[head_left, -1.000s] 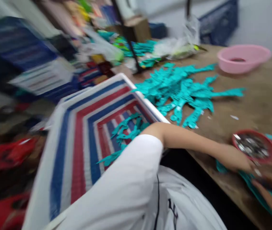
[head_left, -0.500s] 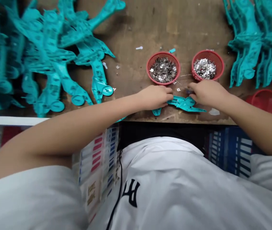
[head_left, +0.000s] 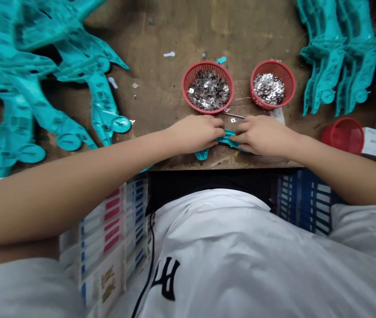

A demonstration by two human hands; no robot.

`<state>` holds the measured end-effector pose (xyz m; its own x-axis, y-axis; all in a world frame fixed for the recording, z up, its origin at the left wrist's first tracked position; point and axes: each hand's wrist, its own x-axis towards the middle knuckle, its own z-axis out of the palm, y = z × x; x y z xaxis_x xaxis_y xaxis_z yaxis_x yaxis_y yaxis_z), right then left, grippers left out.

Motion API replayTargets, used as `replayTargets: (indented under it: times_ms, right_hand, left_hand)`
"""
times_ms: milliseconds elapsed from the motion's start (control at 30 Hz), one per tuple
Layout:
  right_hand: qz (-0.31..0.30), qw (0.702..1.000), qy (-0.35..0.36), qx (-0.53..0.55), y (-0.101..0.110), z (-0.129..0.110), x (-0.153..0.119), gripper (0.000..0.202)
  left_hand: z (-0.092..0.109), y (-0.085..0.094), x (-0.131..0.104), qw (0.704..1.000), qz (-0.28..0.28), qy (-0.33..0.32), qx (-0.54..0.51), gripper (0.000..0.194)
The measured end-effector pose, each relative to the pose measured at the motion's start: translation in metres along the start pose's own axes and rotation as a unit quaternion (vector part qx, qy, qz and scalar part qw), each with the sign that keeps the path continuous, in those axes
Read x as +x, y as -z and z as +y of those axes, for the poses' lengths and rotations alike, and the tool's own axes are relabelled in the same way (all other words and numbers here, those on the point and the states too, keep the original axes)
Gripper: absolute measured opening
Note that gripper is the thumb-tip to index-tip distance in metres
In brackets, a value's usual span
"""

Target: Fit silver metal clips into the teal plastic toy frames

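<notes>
A teal molded plastic part (head_left: 226, 136) lies near the table's front edge, with both hands over its ends. My left hand (head_left: 196, 134) has its fingers curled round the left end. My right hand (head_left: 265, 134) grips the right end, fingers bent down over it and hiding much of that side. Behind the fingers, a thin metal rod (head_left: 234, 115) runs up to my right hand; its other end is hidden, so I cannot tell whether the hand touches it. A small metal clip (head_left: 233, 120) lies close by.
Beyond my hands stand two red baskets of small metal pieces, the left basket (head_left: 184, 90) and the right basket (head_left: 292, 84). Teal parts (head_left: 35, 101) are heaped at left; more parts (head_left: 327, 57) stand stacked at right. Another red basket (head_left: 343, 136) and a white box (head_left: 373, 141) sit at far right.
My right hand has come down and left onto the teal part, covering its right end. My left hand still holds the other end. The view has shifted, so the table things appear further left.
</notes>
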<state>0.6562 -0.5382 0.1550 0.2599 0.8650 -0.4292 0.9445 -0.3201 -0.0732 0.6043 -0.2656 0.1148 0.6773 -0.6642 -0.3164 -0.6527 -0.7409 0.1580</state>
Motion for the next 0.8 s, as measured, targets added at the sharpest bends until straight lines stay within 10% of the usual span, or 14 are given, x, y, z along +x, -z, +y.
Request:
replayTargets:
  times_ms: [400, 800]
  right_hand:
    - [-0.013, 1.000, -0.004, -0.001, -0.005, 0.009, -0.002, 0.044]
    - [0.076, 0.996, 0.032, 0.033, -0.014, 0.014, 0.005, 0.030]
  left_hand:
    - [-0.016, -0.027, 0.004, 0.998, 0.048, -0.005, -0.039, 0.031]
    - [0.009, -0.009, 0.005, 1.000, 0.012, -0.002, 0.009, 0.023]
